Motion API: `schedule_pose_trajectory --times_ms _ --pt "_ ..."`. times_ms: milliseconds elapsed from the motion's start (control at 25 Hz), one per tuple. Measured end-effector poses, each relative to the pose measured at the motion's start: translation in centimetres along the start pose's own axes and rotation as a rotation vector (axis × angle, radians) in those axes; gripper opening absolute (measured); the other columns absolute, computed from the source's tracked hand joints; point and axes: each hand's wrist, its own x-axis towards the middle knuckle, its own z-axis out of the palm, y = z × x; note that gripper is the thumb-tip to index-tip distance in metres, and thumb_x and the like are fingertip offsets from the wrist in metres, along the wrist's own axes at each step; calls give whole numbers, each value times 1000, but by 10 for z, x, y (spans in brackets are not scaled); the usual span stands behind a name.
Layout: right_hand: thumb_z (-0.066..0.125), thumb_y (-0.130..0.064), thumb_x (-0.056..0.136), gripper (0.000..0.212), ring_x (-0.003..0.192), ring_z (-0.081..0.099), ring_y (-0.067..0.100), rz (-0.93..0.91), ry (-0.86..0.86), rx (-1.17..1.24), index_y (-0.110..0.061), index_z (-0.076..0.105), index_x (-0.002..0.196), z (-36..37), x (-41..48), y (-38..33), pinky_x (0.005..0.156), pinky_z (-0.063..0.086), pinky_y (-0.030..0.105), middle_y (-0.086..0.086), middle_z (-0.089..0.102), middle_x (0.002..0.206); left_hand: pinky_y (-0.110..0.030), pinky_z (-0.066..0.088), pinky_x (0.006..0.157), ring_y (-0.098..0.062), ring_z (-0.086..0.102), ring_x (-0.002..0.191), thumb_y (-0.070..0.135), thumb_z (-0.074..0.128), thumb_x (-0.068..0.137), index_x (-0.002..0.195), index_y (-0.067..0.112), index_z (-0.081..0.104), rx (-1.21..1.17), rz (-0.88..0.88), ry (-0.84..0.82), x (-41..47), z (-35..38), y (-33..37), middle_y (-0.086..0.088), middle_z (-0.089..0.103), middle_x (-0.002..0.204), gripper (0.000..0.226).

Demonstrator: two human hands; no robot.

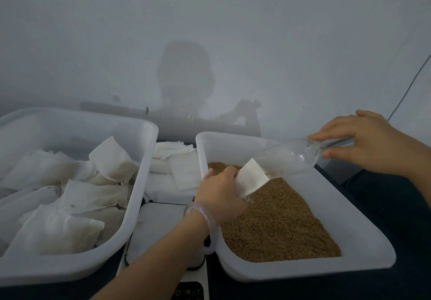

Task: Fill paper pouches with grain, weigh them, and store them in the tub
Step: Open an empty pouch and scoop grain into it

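Note:
My left hand grips a white paper pouch over the brown grain in the right white tub. My right hand pinches the handle of a clear plastic scoop, which is tilted with its mouth at the pouch's open top. The left white tub holds several filled pouches. A white scale sits between the tubs, partly under my left forearm.
A stack of empty white pouches lies behind the scale, between the two tubs. The scale's dark button panel is at the bottom edge. A grey wall stands close behind the table. A thin cable runs down the wall at right.

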Motion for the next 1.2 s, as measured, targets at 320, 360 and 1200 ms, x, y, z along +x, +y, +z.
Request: schedule_pose_trajectory --times_ms 320,360,1200 --pt "75 -19 75 39 100 53 -14 259 -41 425 -49 65 99 44 -31 28 92 37 26 -29 64 101 -41 36 104 -9 40 73 28 67 75 95 28 38 -97 -43 12 0 -1 -1 21 39 74 36" --pt "75 -18 75 38 100 53 -13 297 -27 456 -48 65 99 54 -37 31 91 37 26 -29 64 101 -41 36 104 -9 41 73 27 68 74 95 28 38 -101 -43 11 -1 0 -1 21 40 74 36" --pt "70 -55 67 44 102 55 -8 232 -264 490 -49 54 107 115 -32 -12 89 45 14 -26 59 112 -22 48 56 -13 56 59 1 72 71 76 17 61 -784 -35 -32 -24 -53 21 0 58 64 20"
